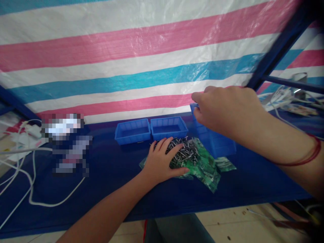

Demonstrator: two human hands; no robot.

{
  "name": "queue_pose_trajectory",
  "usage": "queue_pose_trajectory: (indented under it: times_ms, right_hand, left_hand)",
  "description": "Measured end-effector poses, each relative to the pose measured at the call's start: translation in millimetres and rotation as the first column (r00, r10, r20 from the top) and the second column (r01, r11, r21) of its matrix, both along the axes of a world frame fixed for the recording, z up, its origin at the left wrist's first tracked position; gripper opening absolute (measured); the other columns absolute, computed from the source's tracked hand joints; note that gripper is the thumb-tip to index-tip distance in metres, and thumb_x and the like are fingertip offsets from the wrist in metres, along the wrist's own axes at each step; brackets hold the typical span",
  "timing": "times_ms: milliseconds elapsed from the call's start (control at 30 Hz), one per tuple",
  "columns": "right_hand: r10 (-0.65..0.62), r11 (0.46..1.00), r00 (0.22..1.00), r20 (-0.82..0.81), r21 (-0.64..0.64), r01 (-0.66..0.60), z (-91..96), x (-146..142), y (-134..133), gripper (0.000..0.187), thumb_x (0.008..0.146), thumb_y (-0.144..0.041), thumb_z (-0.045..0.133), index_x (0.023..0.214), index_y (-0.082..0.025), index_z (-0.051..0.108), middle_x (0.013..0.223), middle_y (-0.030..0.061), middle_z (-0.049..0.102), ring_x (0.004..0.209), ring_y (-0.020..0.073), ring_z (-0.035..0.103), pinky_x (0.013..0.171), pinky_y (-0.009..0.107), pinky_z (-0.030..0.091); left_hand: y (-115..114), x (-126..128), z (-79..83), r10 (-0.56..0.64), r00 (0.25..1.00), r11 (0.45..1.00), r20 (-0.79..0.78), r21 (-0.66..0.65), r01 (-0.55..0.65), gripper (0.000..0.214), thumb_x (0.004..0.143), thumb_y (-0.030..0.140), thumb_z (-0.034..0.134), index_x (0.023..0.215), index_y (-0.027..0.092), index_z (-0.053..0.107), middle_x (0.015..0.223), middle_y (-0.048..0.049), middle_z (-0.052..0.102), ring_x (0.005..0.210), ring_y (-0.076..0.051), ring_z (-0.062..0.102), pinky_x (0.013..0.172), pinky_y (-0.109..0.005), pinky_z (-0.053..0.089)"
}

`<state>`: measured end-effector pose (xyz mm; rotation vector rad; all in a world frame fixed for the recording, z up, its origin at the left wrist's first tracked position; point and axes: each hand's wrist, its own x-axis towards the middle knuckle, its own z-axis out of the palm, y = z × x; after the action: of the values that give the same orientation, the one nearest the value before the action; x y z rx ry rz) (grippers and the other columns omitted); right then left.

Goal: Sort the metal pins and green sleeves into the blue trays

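Observation:
My left hand (162, 159) lies flat with spread fingers on a heap of small metal pins (186, 151) that rests on green plastic bags (205, 168) on the blue table (108, 175). My right hand (224, 108) grips the rim of a blue plastic bin (215, 143) that is tipped up beside the heap. A red string circles that wrist. Two more blue bins (133, 131) (168, 127) stand side by side behind the pins, both looking empty.
A striped pink, white and blue tarp (141, 57) hangs right behind the table. White cables (30, 189) trail over the left side. A blue metal frame post (280, 44) and more cables and clutter (291, 96) sit at the right.

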<state>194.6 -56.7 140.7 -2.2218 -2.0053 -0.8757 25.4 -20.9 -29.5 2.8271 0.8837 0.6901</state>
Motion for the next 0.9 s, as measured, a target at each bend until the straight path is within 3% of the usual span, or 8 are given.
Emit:
queue_pose_trajectory:
  times_ms: [167, 300, 400, 500, 600, 667, 767, 900]
  right_hand:
    - [-0.061, 0.998, 0.998, 0.019, 0.004, 0.061, 12.7, 13.8, -4.4, 0.032, 0.089, -0.034, 0.041, 0.098, -0.015, 0.065, 0.089, 0.0148, 0.066, 0.074, 0.0251, 0.061, 0.057, 0.034, 0.026]
    - [-0.181, 0.971, 0.977, -0.109, 0.137, 0.195, 13.6, 63.8, 4.5, 0.051, 0.091, -0.045, 0.032, 0.109, -0.008, 0.062, 0.095, 0.02, 0.065, 0.088, 0.0281, 0.06, 0.06, 0.039, 0.025]
    - [-0.221, 0.9, 0.892, -0.393, 0.27, 0.342, -13.4, 111.5, 16.4, 0.054, 0.09, -0.046, 0.033, 0.109, -0.004, 0.062, 0.095, 0.0238, 0.065, 0.09, 0.0279, 0.059, 0.064, 0.04, 0.03]
    - [-0.165, 0.938, 0.768, -0.619, 0.142, 0.317, -62.5, 141.2, 27.1, 0.051, 0.091, -0.041, 0.03, 0.11, -0.004, 0.06, 0.1, 0.0274, 0.065, 0.088, 0.027, 0.059, 0.067, 0.035, 0.035]
    - [-0.168, 0.955, 0.726, -0.667, 0.073, 0.288, -111.9, 146.2, 37.9, 0.047, 0.091, -0.038, 0.028, 0.097, -0.008, 0.063, 0.087, 0.0239, 0.067, 0.074, 0.0241, 0.059, 0.061, 0.031, 0.037]
    - [-0.168, 0.956, 0.71, -0.684, 0.064, 0.287, -134.2, 142.8, 45.5, 0.043, 0.09, -0.035, 0.028, 0.094, -0.01, 0.062, 0.083, 0.0222, 0.066, 0.07, 0.024, 0.058, 0.059, 0.031, 0.037]
    - [-0.153, 0.964, 0.69, -0.708, 0.048, 0.263, -147.7, 140.3, 52.0, 0.035, 0.087, -0.035, 0.032, 0.086, -0.014, 0.06, 0.076, 0.0179, 0.066, 0.066, 0.0243, 0.058, 0.056, 0.03, 0.036]
    - [-0.094, 0.989, 0.673, -0.734, 0.006, 0.146, -145.2, 146.2, 44.6, 0.029, 0.087, -0.035, 0.034, 0.08, -0.019, 0.057, 0.071, 0.0128, 0.066, 0.066, 0.0233, 0.06, 0.058, 0.03, 0.037]
  left_hand:
    - [-0.5, -0.8, 5.1, -0.011, 0.999, 1.0, 0.033, 0.025, 0.01, 0.07, 0.078, 0.07, 0.05, 0.134, 0.028, 0.048, 0.142, -0.0116, 0.044, 0.132, -0.033, 0.036, 0.109, -0.056, 0.022]
    - [8.5, -10.9, 21.2, 0.013, 0.995, 0.997, 0.095, 0.08, -0.021, 0.064, 0.084, 0.062, 0.049, 0.134, 0.023, 0.047, 0.14, -0.0127, 0.045, 0.131, -0.03, 0.038, 0.11, -0.049, 0.025]
    - [25.8, -26.7, 34.7, 0.113, 0.976, 0.979, 0.184, 0.145, -0.141, 0.053, 0.091, 0.049, 0.047, 0.135, 0.021, 0.044, 0.138, -0.0126, 0.045, 0.13, -0.028, 0.038, 0.109, -0.046, 0.027]
    - [46.7, -45.0, 41.1, 0.26, 0.939, 0.932, 0.223, 0.196, -0.305, 0.047, 0.092, 0.044, 0.046, 0.133, 0.02, 0.046, 0.134, -0.0122, 0.048, 0.128, -0.027, 0.04, 0.108, -0.045, 0.03]
    - [63.8, -61.0, 38.8, 0.453, 0.876, 0.849, 0.167, 0.22, -0.481, 0.043, 0.092, 0.045, 0.047, 0.127, 0.022, 0.054, 0.128, -0.0111, 0.054, 0.126, -0.032, 0.04, 0.106, -0.053, 0.028]
    - [72.7, -69.9, 34.1, 0.557, 0.819, 0.788, 0.138, 0.225, -0.574, 0.04, 0.09, 0.047, 0.048, 0.121, 0.024, 0.059, 0.127, -0.0107, 0.055, 0.126, -0.035, 0.038, 0.103, -0.058, 0.028]
    - [84.9, -81.6, 25.5, 0.624, 0.772, 0.748, 0.117, 0.195, -0.634, 0.04, 0.09, 0.049, 0.047, 0.117, 0.024, 0.063, 0.126, -0.0123, 0.054, 0.122, -0.035, 0.042, 0.1, -0.057, 0.034]
    - [97.7, -91.3, 17.1, 0.583, 0.801, 0.783, 0.133, 0.171, -0.598, 0.044, 0.091, 0.049, 0.043, 0.119, 0.019, 0.061, 0.123, -0.0144, 0.053, 0.12, -0.03, 0.046, 0.102, -0.048, 0.037]
